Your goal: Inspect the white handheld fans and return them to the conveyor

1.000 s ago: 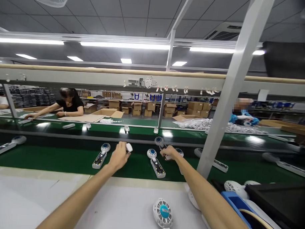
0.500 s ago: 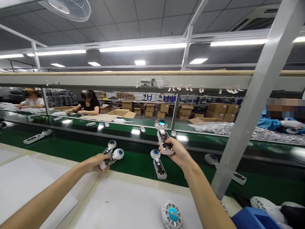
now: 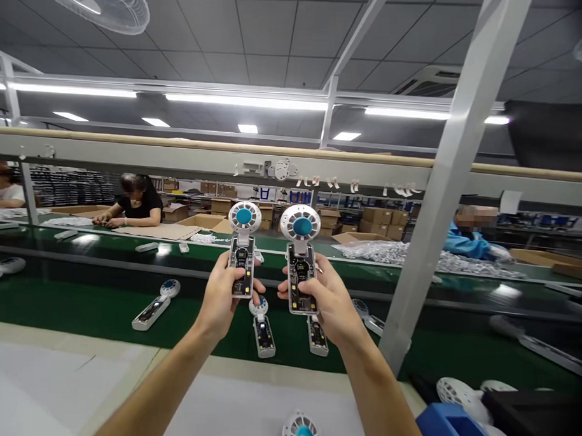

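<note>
Handheld fans [image 3: 242, 257] point heads-up, long axes near vertical; left grip [image 3: 219, 295] and right grip [image 3: 334, 302] each clasp one.

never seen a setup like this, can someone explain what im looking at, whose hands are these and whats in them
No robot here: these are the bare hands of the person wearing the camera. It sits on their head, looking forward and down, so you see roughly what they see.

The left hand holds a small fan-like device, and the right hand holds a matching device. Both have their round, blue-centred heads up.

Similar devices lie on the green surface beyond. Nearer, on the white work surface, is another round fan head, cut off by the picture's bottom edge. A blue container is at lower right. Other people work across the way.
</note>
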The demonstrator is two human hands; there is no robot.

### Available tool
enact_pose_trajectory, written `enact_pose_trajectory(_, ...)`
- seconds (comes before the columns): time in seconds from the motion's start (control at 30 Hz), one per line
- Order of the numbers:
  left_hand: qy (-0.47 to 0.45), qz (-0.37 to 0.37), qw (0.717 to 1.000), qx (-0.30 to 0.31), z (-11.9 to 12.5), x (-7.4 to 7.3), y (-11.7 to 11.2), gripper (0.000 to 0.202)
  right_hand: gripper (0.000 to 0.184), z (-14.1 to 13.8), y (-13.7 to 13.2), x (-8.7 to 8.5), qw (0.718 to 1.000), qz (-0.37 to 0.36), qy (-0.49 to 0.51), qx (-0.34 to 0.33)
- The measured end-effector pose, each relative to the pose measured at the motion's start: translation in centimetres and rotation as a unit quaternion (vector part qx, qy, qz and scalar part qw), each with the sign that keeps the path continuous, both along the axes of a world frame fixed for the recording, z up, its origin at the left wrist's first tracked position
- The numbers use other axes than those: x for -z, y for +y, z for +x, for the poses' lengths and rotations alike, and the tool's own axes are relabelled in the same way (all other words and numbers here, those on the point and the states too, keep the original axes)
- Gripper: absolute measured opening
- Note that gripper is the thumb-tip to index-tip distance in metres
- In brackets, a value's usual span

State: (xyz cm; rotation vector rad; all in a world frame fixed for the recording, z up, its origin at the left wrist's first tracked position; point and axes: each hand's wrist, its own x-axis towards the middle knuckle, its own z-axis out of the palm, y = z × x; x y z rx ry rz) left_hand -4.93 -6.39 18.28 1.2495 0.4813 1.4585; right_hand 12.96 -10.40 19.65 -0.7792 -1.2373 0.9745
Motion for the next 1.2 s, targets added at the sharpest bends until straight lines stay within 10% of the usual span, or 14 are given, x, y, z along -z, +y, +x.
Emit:
enact_pose_trajectory(0.4,0.035,0.023,0.991,0.129,-1.2,-0.2,-0.2,0.053,0.059,0.1,1.6,0.7,1.000,-0.017,-0.004,0.008)
enact_pose_trajectory(1.2,0.004,0.003,0.985,0.174,-1.2,-0.4,-0.2,0.077,0.076,-1.7,0.8,0.7,1.000,-0.012,-0.011,-0.001)
